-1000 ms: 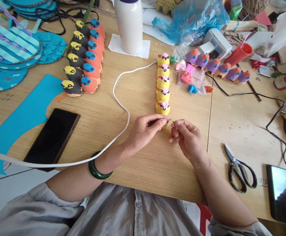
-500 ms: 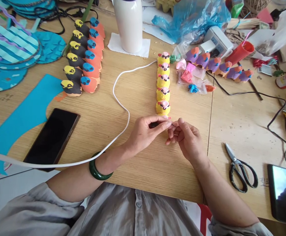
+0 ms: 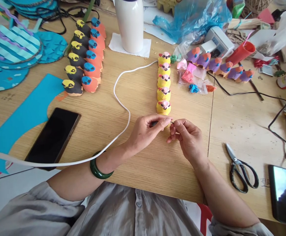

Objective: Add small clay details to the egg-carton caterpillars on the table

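Note:
A row of yellow cups with pink tops and dark marks (image 3: 164,80) runs down the middle of the table. At its near end, my left hand (image 3: 148,129) is closed around a small dark lump (image 3: 153,124), with thumb and index finger pinched together. Just to the right, my right hand (image 3: 188,136) pinches one end of a thin dark strand (image 3: 172,122) that spans the small gap between the hands. The nearest part of the row is hidden behind my fingers.
Black-yellow and orange-blue cup rows (image 3: 91,67) lie at the left, near a phone (image 3: 53,137). A white cable (image 3: 129,114) crosses the table. Scissors (image 3: 238,167) and a second phone (image 3: 283,193) lie right. A white bottle (image 3: 129,28) stands behind; purple cups (image 3: 215,65) are at the back right.
My right thumb has come down onto its index finger in a pinch. The dark strand now shows between my hands, and the view has shifted slightly.

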The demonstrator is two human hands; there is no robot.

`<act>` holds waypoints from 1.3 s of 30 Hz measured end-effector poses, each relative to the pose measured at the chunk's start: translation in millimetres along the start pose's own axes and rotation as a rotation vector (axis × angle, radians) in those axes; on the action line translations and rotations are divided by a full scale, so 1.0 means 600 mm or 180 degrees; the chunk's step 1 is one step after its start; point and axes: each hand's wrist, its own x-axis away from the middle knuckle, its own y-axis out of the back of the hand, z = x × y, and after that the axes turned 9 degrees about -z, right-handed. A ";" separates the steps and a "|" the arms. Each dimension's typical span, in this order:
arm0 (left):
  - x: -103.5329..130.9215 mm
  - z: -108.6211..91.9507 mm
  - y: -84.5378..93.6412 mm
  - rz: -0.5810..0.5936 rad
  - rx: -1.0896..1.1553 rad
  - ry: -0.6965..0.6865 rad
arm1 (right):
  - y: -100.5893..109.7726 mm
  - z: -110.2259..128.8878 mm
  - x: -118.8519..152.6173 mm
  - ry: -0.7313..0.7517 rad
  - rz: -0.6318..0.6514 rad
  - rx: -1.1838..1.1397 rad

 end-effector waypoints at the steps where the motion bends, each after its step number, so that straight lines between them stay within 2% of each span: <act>1: 0.000 0.001 0.000 -0.0005 0.0015 0.0014 | 0.000 0.000 0.000 -0.0007 0.0005 -0.0003; 12: 0.000 0.008 0.000 -0.0027 -0.0047 -0.0128 | 0.000 0.001 0.001 -0.0039 0.0048 0.0117; 19: -0.002 0.005 -0.001 0.0103 0.0172 0.0246 | -0.001 0.002 -0.003 -0.0238 -0.0027 -0.0023; 26: 0.001 0.017 -0.007 0.0040 0.0280 0.0131 | -0.008 0.007 -0.002 -0.0457 0.0087 -0.0162; 34: 0.000 0.011 -0.003 -0.0009 0.0373 0.0290 | -0.004 0.004 -0.001 -0.0352 0.0094 -0.0099; 39: 0.000 0.004 -0.002 0.0043 0.0469 0.0564 | -0.004 0.005 -0.001 -0.0296 0.0066 -0.0094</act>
